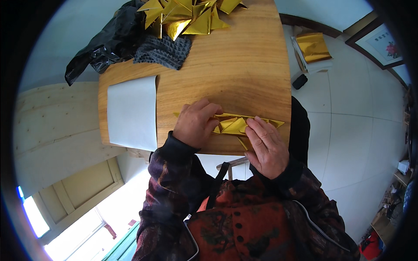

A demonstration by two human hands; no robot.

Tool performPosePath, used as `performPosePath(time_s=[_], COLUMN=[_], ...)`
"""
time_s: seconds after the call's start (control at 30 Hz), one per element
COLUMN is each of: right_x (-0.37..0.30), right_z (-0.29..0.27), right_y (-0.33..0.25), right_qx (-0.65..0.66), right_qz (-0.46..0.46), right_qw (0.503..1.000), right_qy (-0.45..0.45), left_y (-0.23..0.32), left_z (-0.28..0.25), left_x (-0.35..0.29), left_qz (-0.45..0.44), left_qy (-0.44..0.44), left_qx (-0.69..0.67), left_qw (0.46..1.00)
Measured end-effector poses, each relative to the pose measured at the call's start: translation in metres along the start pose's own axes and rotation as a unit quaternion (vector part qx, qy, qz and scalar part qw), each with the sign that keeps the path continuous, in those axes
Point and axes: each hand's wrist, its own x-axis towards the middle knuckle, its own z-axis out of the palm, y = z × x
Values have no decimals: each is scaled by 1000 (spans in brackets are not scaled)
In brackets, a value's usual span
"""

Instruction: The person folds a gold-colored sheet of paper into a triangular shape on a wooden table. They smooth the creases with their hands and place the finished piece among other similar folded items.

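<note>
A long strip of folded gold foil paper (234, 126) lies near the table's front edge, with creased, pointed flaps along it. My left hand (198, 122) is closed on its left part, the fingers curled over the far edge and the thumb at the near side. My right hand (267, 145) holds its right part, fingers together on top of the foil; the thumb rests lower, beside a flap pointing toward me. Parts of the foil are hidden under both hands.
On the wooden table (226, 74), a pile of folded gold foil pieces (187, 17) lies at the back, beside a black plastic bag (106, 48) and a dark grey textured cloth (163, 51). A pale sheet (132, 113) lies left. Gold paper (313, 47) and a black object (299, 81) are right, on the floor.
</note>
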Motion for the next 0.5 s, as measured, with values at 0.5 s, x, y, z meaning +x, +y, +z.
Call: performPosePath(time_s=[0.5], right_x=[0], right_z=[0], right_y=[0], right_qx=[-5], right_qz=[12], right_qw=[1000], right_qy=[-13], left_y=[2], left_z=[2], left_x=[0], left_qz=[-59], left_qy=[-23], left_qx=[-2], left_qw=[998])
